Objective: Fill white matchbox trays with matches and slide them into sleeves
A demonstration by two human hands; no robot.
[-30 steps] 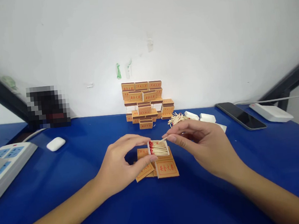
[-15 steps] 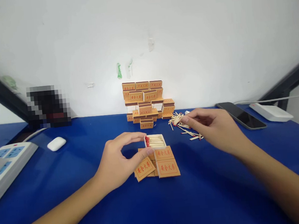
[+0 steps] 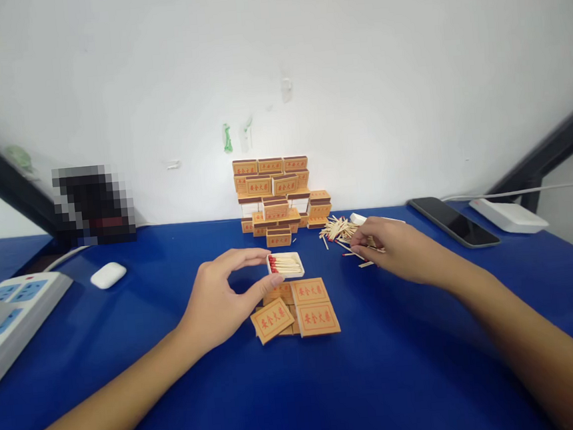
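My left hand (image 3: 223,291) grips a small white matchbox tray (image 3: 300,272) by its left end, between the thumb and fingers. Red-tipped matches (image 3: 285,264) lie side by side in the tray, heads to the left. My right hand (image 3: 394,246) is bent down at the near side of a loose match pile (image 3: 338,228), its fingertips pinched together among the sticks. What they pinch, if anything, is too small to make out. Orange matchbox sleeves (image 3: 317,318) lie on the table just in front of the tray, one (image 3: 272,319) askew on top of others.
Stacked matchboxes (image 3: 272,185) stand against the white wall. Behind my right hand lies another white tray (image 3: 358,219), partly hidden. A phone (image 3: 452,222) and a white box (image 3: 510,215) are at right; a white earbud case (image 3: 108,275) and a power strip (image 3: 25,318) at left.
My left hand has shifted slightly left and away from me with the tray, off the sleeves' edge. My right hand has lowered towards the near loose matches, uncovering more of the other white tray.
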